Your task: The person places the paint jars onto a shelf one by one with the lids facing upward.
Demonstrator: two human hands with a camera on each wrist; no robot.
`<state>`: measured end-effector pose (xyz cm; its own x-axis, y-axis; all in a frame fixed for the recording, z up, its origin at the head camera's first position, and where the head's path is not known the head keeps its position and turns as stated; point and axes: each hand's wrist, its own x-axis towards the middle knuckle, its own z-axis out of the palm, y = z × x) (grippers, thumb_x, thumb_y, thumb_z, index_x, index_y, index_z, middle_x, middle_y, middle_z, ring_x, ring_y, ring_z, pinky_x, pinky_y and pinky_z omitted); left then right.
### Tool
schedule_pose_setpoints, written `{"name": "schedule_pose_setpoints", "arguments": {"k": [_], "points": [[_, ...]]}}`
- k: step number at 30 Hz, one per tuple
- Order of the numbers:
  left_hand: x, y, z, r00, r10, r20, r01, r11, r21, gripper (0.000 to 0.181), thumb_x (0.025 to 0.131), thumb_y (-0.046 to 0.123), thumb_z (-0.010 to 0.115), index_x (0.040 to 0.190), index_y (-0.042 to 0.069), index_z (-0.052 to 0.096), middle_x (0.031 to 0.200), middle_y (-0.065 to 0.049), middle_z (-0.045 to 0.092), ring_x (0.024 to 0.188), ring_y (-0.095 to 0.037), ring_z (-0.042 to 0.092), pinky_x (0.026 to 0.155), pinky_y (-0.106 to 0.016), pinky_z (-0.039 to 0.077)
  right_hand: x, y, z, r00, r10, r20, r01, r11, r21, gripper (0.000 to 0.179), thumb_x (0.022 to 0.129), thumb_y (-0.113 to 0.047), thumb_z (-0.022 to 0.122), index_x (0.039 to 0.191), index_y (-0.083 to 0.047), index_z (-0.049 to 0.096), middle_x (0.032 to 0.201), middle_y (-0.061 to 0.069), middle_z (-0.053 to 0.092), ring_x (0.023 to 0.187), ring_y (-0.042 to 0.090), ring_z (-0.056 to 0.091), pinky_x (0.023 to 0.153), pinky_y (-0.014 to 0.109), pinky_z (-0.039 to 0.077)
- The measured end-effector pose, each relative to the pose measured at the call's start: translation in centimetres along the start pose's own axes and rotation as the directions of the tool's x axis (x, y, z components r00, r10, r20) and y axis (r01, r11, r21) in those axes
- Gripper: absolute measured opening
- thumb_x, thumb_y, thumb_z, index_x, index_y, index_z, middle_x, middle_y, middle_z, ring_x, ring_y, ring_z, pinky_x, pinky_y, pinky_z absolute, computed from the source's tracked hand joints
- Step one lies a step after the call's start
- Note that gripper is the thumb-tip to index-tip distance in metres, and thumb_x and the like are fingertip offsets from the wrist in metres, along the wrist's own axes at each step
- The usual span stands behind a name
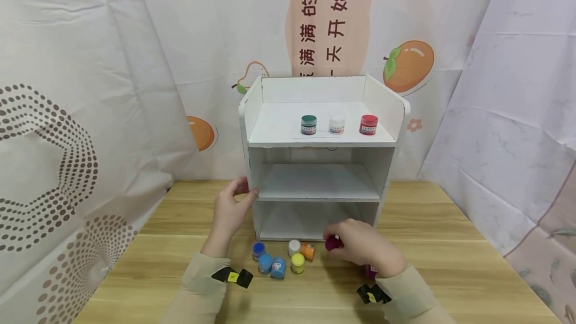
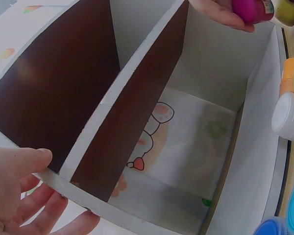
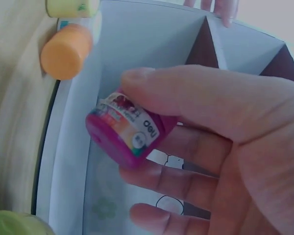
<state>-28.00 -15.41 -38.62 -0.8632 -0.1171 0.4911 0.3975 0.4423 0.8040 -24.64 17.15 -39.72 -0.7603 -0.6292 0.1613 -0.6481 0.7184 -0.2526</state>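
A white three-level shelf unit [image 1: 321, 180] stands on the wooden table. My left hand [image 1: 228, 213] grips the front edge of its left side panel, the thumb [image 2: 32, 159] on the inner side and the fingers round the outside. In my right hand [image 1: 363, 245] is a magenta paint jar [image 3: 130, 129], pinched between thumb and fingers and tilted, in front of the bottom compartment near its right end. Its label shows in the right wrist view. On the top board stand a dark green jar [image 1: 308, 124], a white jar [image 1: 336, 124] and a red jar [image 1: 368, 124].
Before the unit are a dark blue jar [image 1: 258, 250], two lighter blue jars [image 1: 278, 267], a white jar [image 1: 294, 247], an orange jar [image 1: 308, 250] lying on its side and a yellow jar [image 1: 298, 263]. Another purple jar [image 1: 371, 271] is partly hidden by my right wrist. Printed curtains hang behind.
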Motion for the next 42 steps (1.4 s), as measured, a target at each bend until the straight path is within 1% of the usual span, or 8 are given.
{"name": "schedule_pose_setpoints", "arguments": {"k": [5,10,16,20,28,38,42], "points": [[0.0,0.1,-0.1,1.000,0.001,0.000,-0.001,1.000,0.002,0.039,0.094,0.023,0.077,0.127,0.007,0.067,0.117,-0.009,0.069,0.110,-0.027,0.065,0.084,-0.046,0.058,0.1,-0.1,-0.3,1.000,-0.002,-0.002,0.002,1.000,-0.017,0.020,0.085,-0.020,0.083,0.102,-0.018,0.073,0.085,-0.013,0.062,0.073,0.004,0.052,0.064,0.029,0.048],[0.0,0.0,-0.1,1.000,-0.004,-0.004,0.004,1.000,0.003,0.037,0.094,0.022,0.076,0.127,0.007,0.067,0.116,-0.009,0.069,0.110,-0.027,0.065,0.083,-0.046,0.059,0.2,0.0,-0.1,1.000,-0.006,0.008,0.006,1.000,-0.004,0.022,0.086,-0.018,0.083,0.106,-0.017,0.073,0.088,-0.012,0.063,0.075,0.005,0.054,0.066,0.030,0.049],[0.0,0.0,0.0,1.000,0.005,0.001,-0.005,1.000,0.006,0.037,0.094,0.023,0.076,0.126,0.008,0.067,0.116,-0.008,0.070,0.110,-0.026,0.065,0.083,-0.044,0.058,0.4,0.3,0.8,1.000,-0.004,0.024,0.003,1.000,0.020,0.021,0.085,-0.015,0.083,0.104,-0.018,0.074,0.091,-0.010,0.065,0.080,0.006,0.057,0.068,0.031,0.050],[0.0,0.0,0.0,1.000,0.005,0.001,-0.005,1.000,0.004,0.037,0.094,0.022,0.077,0.126,0.007,0.067,0.116,-0.009,0.070,0.110,-0.026,0.065,0.083,-0.045,0.058,0.6,0.6,1.6,0.999,0.000,0.037,-0.001,1.000,0.030,0.023,0.083,-0.012,0.083,0.104,-0.017,0.075,0.093,-0.008,0.067,0.083,0.009,0.061,0.071,0.033,0.052],[0.1,0.0,-0.1,1.000,0.011,-0.001,-0.011,1.000,0.005,0.038,0.094,0.021,0.077,0.126,0.006,0.067,0.115,-0.009,0.070,0.109,-0.027,0.066,0.082,-0.046,0.058,1.0,0.6,2.5,0.999,-0.015,0.050,0.013,0.999,0.037,0.021,0.081,-0.011,0.083,0.100,-0.014,0.074,0.088,-0.007,0.066,0.078,0.007,0.059,0.068,0.032,0.050],[0.1,-0.2,-0.1,1.000,0.011,0.001,-0.011,1.000,0.015,0.039,0.093,0.024,0.077,0.127,0.007,0.067,0.117,-0.008,0.070,0.110,-0.027,0.066,0.083,-0.045,0.059,0.9,0.4,3.0,0.997,0.002,0.081,-0.004,1.000,0.016,0.020,0.080,-0.010,0.083,0.095,-0.016,0.072,0.086,-0.009,0.064,0.075,0.007,0.055,0.065,0.031,0.048],[0.1,-0.3,-0.1,1.000,0.016,-0.001,-0.016,1.000,0.020,0.040,0.093,0.024,0.077,0.128,0.007,0.066,0.117,-0.008,0.070,0.110,-0.027,0.066,0.083,-0.045,0.058,0.9,0.4,3.0,0.996,0.015,0.092,-0.017,1.000,0.018,0.021,0.080,-0.011,0.084,0.096,-0.017,0.072,0.087,-0.009,0.065,0.077,0.007,0.056,0.066,0.032,0.049]]}}
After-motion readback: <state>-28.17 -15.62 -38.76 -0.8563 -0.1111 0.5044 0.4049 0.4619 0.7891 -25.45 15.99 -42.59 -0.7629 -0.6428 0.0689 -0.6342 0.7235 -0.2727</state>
